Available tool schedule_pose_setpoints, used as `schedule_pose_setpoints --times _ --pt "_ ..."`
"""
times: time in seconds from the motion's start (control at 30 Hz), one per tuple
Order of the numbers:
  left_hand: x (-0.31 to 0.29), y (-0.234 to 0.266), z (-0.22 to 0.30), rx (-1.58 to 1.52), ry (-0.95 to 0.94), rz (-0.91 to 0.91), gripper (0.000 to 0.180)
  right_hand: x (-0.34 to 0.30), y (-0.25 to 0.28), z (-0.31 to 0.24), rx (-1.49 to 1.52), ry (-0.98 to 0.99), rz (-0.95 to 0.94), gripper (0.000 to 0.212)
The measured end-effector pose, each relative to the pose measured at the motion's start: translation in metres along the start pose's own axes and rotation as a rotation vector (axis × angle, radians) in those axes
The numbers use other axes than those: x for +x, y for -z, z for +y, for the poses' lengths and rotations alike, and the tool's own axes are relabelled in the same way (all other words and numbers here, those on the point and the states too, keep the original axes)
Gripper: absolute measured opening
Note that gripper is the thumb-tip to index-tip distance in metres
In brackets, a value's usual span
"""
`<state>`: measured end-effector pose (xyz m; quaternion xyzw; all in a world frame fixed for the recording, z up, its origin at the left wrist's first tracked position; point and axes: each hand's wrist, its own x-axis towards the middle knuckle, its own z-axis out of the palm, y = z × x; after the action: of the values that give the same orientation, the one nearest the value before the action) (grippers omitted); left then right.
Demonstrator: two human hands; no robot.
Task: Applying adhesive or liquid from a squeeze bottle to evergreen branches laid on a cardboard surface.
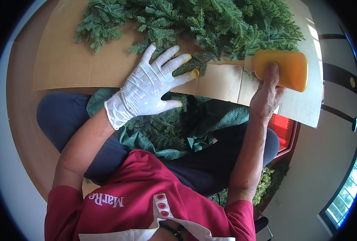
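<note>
My left hand [146,86], in a white glove with yellow-stained fingertips, is spread flat over the near edge of the cardboard [66,64]. Its fingertips rest at a small green sprig [192,66], and whether they press it down I cannot tell. Bare, my right hand [266,94] grips a yellow-orange squeeze bottle [287,70], tipped on its side. The bottle's long thin nozzle [228,62] points left and its tip is at the sprig. Behind both hands lies a large heap of green fir branches [202,24].
More green branches [162,128] lie in a dark green woven sack [142,144] between my legs. A red plastic crate [281,130] stands right of my knee, under the cardboard's edge. Lighter green foliage [264,184] is on the floor at the lower right.
</note>
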<state>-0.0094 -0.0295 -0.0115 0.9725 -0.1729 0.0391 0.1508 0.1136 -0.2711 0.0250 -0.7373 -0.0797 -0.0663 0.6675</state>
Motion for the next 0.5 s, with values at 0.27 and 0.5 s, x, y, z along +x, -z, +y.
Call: schedule_pose_setpoints --times 0.27,0.5 --pt "0.0 -0.003 0.0 0.011 -0.014 0.033 0.072 -0.012 -0.015 -0.006 -0.016 0.012 -0.055 0.044" --pt "-0.001 0.0 0.0 -0.014 0.009 -0.005 0.08 -0.005 -0.013 -0.012 -0.133 0.083 0.027 0.035"
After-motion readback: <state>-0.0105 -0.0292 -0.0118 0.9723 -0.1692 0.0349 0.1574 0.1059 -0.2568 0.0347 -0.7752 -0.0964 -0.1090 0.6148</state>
